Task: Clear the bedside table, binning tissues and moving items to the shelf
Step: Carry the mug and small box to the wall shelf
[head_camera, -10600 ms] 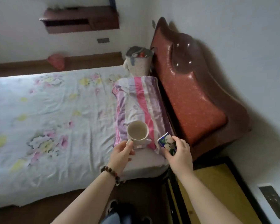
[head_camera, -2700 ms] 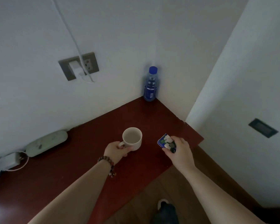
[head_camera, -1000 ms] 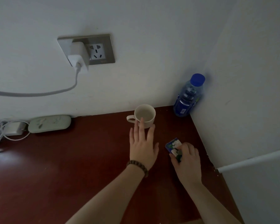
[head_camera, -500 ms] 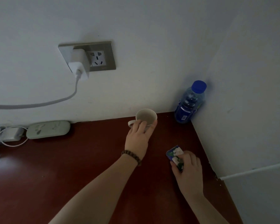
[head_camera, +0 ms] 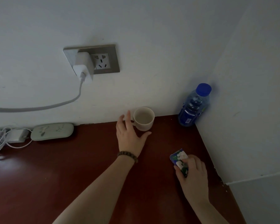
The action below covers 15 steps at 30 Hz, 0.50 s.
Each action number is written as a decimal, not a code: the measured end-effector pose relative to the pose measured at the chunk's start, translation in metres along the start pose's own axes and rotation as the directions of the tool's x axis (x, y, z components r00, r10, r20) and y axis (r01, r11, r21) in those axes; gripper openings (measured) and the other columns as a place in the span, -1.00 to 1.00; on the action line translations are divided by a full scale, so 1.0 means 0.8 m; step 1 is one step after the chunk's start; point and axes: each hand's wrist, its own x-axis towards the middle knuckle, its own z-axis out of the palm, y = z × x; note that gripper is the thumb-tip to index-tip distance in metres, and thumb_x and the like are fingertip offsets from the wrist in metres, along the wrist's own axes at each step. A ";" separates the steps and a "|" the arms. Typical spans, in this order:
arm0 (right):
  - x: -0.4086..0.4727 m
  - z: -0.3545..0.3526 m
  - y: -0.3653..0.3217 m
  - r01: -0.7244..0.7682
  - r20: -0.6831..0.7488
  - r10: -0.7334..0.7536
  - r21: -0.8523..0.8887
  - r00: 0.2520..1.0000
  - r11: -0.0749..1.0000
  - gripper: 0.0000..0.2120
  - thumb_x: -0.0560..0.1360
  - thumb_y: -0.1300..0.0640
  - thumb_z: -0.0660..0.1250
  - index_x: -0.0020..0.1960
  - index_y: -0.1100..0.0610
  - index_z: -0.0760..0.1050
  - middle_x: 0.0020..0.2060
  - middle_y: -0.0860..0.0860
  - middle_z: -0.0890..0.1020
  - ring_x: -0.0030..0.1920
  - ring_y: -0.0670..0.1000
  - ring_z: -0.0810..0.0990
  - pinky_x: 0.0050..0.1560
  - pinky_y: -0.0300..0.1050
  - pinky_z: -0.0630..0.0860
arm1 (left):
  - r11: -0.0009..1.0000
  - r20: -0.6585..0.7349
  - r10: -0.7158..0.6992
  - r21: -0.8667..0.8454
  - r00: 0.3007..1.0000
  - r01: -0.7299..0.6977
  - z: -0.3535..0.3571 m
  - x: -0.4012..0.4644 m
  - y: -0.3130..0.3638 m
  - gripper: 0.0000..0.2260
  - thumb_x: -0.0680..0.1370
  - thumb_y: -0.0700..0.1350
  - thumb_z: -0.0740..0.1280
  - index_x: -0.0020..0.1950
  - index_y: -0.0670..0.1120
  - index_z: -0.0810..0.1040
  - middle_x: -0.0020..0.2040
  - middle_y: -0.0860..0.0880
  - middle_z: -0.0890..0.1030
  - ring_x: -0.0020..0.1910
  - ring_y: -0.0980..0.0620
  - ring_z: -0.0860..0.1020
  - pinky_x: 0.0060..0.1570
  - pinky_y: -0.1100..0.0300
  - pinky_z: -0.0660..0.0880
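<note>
A cream mug [head_camera: 143,118] stands upright on the dark red shelf [head_camera: 71,175], close to the back wall. My left hand [head_camera: 129,135] hovers just left of the mug with fingers straight and spread, its fingertips by the handle, gripping nothing. My right hand [head_camera: 192,173] grips a small blue packet with white flowers [head_camera: 179,160] and holds it down on the shelf near the right wall. A beaded bracelet sits on my left wrist.
A blue-capped water bottle [head_camera: 194,106] stands in the back right corner. A pale green case [head_camera: 52,131] and a white adapter with coiled cable [head_camera: 5,138] lie at the back left. A charger [head_camera: 83,70] is plugged into the wall socket above.
My left hand has let go of the mug and shifted left, fingers spreading. The mug stays by the wall. My right hand keeps the packet on the shelf.
</note>
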 end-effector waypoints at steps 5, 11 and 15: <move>-0.001 0.002 0.001 -0.005 -0.003 0.005 -0.012 1.000 1.000 -0.68 0.32 0.15 0.53 -0.03 0.17 0.46 0.05 0.14 0.55 0.01 0.15 0.51 0.00 0.03 0.48 | 0.937 0.059 -0.267 -0.219 0.962 0.273 0.012 0.013 0.018 -0.03 0.22 0.17 0.56 0.46 -0.12 0.15 0.42 -0.15 0.25 0.39 -0.12 0.27 0.22 -0.02 0.40; -0.003 0.002 0.012 -0.058 -0.035 0.057 -0.018 0.998 0.998 -0.68 0.37 0.09 0.49 0.02 0.20 0.48 0.06 0.16 0.53 0.05 0.16 0.50 0.02 0.11 0.51 | 0.941 0.093 -0.277 -0.178 0.956 0.290 0.022 0.006 0.022 0.02 0.32 0.20 0.49 0.54 -0.13 -0.04 0.55 -0.14 0.04 0.50 -0.09 0.06 0.38 0.08 0.12; 0.001 -0.010 0.017 -0.197 -0.064 0.192 -0.072 0.979 0.978 -0.67 0.40 0.04 0.45 0.01 0.23 0.47 0.09 0.23 0.51 0.09 0.24 0.48 0.09 0.16 0.46 | 0.995 -0.036 -0.100 -0.010 0.994 0.099 0.012 -0.034 0.049 -0.14 0.39 0.22 0.41 0.52 -0.09 0.06 0.49 -0.23 0.16 0.46 -0.18 0.13 0.37 -0.12 0.13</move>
